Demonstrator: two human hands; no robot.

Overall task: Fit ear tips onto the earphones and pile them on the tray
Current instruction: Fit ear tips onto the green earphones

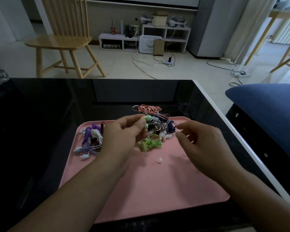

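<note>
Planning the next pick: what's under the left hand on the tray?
Under the left hand, green cable and a purple-white bundle show on the tray; anything directly beneath is hidden.

Plenty of bare pink tray [141,190] toward the near edge, only a lone white ear tip [159,159] sitting out there. Far half crowded: purple-and-white earphone tangle [90,139] at the far left, green coil [153,143] mid-tray, dark striped cable heap [157,123] behind it spilling over the far rim. Narrow lane between purple tangle and green coil, blocked by the left hand [122,136]. Right hand [201,144] hanging over the right side. Black desk [40,131] open on the left.
</note>
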